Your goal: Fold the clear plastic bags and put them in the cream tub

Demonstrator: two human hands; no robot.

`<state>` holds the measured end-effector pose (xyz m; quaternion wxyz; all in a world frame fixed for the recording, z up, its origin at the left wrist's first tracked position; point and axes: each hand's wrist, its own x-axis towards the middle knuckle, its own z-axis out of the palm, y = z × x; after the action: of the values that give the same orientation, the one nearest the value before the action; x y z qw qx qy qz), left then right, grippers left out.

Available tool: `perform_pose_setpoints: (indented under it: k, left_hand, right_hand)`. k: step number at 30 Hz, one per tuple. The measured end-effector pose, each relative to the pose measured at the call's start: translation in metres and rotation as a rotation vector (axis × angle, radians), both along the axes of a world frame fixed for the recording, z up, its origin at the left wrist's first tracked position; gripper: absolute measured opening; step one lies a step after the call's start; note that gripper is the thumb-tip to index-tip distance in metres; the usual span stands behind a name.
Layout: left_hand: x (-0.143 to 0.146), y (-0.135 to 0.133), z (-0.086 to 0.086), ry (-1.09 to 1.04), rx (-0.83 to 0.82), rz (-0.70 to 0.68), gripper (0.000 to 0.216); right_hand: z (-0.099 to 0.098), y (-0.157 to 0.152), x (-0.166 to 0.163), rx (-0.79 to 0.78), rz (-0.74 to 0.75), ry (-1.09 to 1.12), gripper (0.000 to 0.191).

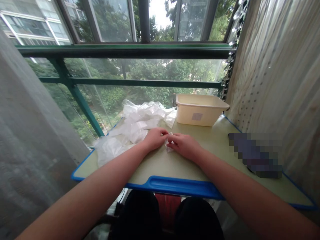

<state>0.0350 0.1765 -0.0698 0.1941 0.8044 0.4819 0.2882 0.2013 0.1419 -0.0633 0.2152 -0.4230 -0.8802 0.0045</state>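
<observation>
My left hand and my right hand meet at the middle of a pale green table with a blue rim. Both pinch a small white crumpled piece, thin plastic or paper, between their fingertips. It rests low, just above the tabletop. Right behind my left hand lies a heap of clear and white plastic bags, spreading to the table's left edge.
A cream plastic tub stands at the back of the table, right of the bags. A blurred dark object lies at the right near a perforated wall. A green railing and windows stand beyond; my dark-clad knees show below the rim.
</observation>
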Motion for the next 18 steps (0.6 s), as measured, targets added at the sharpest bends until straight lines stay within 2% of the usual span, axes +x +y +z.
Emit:
perform_pose_setpoints:
  k: [3, 6, 13, 18]
  left_hand:
    - [0.0, 0.002, -0.001, 0.005, 0.008, 0.007, 0.025]
    - [0.0, 0.002, -0.002, 0.007, 0.011, 0.008, 0.025]
    - [-0.002, 0.002, -0.003, 0.007, 0.02, 0.01, 0.025]
    - [-0.002, 0.002, -0.002, 0.01, 0.015, 0.009, 0.025]
  right_hand:
    - [0.003, -0.003, -0.002, 0.003, -0.026, -0.074, 0.027]
    - [0.008, -0.006, 0.0, -0.033, -0.006, -0.053, 0.037]
    - [0.011, -0.006, 0.011, -0.138, 0.107, 0.017, 0.016]
    - [0.011, -0.004, 0.013, -0.153, 0.142, 0.046, 0.013]
